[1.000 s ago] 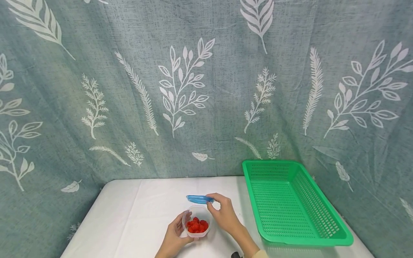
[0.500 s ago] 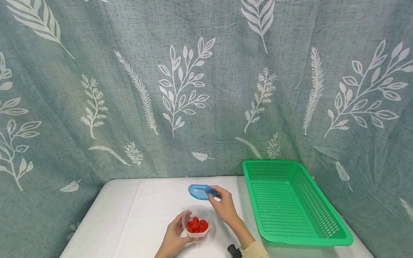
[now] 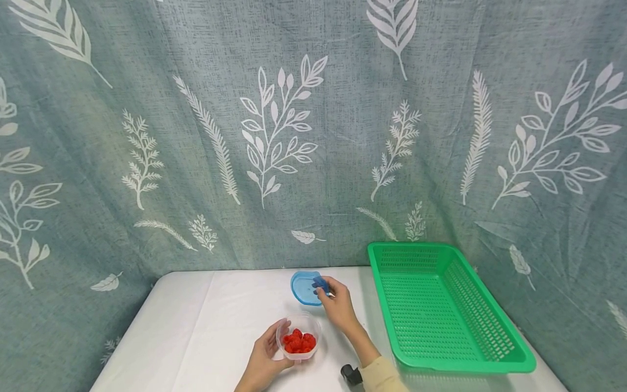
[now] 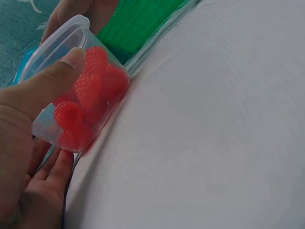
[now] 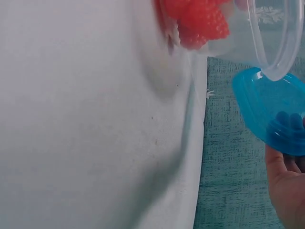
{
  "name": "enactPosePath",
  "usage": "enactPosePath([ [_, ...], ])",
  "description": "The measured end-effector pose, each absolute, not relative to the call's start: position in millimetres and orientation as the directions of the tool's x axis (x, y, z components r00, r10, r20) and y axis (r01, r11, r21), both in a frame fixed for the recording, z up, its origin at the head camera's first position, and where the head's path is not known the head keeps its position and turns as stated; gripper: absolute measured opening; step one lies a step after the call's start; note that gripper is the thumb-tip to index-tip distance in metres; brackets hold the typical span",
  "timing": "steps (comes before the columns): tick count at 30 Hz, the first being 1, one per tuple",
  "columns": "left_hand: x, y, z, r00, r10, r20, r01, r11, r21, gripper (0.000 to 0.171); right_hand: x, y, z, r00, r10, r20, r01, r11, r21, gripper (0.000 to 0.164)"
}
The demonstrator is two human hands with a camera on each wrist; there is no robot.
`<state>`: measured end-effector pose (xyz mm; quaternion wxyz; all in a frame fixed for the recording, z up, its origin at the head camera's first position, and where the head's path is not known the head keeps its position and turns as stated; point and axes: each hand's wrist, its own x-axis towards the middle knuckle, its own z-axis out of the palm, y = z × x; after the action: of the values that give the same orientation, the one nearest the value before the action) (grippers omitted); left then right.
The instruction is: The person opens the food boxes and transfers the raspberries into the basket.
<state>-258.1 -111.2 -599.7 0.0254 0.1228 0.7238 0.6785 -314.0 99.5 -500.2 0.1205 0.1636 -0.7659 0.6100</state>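
Note:
My left hand (image 3: 267,356) grips a small clear plastic container (image 4: 45,125), thumb on the near side and fingers around the far side. Inside it lie several red raspberries (image 3: 299,343), also visible through the wall in the left wrist view. The container's top is uncovered. Just behind it, my right hand (image 3: 339,307) pinches a translucent blue lid (image 3: 304,288) by its right edge, thumb on the near face and fingers seen through the plastic behind. In the right wrist view the lid (image 5: 252,102) is held up, tilted, beyond the container's rim.
A green perforated plastic basket (image 3: 443,365) stands on the right of the white-covered table (image 3: 196,326). Behind the table hangs a grey-green curtain (image 3: 313,234) with white leaf patterns. A dark device (image 3: 350,375) sits at the right wrist by the sleeve.
The right hand has lifted the blue lid away from the container and turned it from edge-on to showing its broad face. The left hand and container have stayed in place.

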Motion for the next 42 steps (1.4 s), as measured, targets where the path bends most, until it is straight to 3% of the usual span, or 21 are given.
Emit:
enactPosePath([
  [11,-259.8,-110.2,-599.9,-0.971,0.206,0.121,0.140,0.080,0.987,0.093,-358.6,101.0,-544.3,-0.912,-0.067,0.406,-0.409,0.251,-0.877,0.027],
  [21,-259.3,-111.7,-604.0,-0.973,0.217,0.079,0.098,0.075,0.992,0.093,-373.1,103.2,-555.3,-0.976,-0.010,0.219,-0.214,0.258,-0.942,0.027],
  [42,-257.3,-112.2,-599.2,-0.970,0.220,0.098,0.119,0.081,0.990,0.095,-399.3,103.2,-570.6,-0.996,0.093,0.003,0.030,0.352,-0.936,0.034],
])
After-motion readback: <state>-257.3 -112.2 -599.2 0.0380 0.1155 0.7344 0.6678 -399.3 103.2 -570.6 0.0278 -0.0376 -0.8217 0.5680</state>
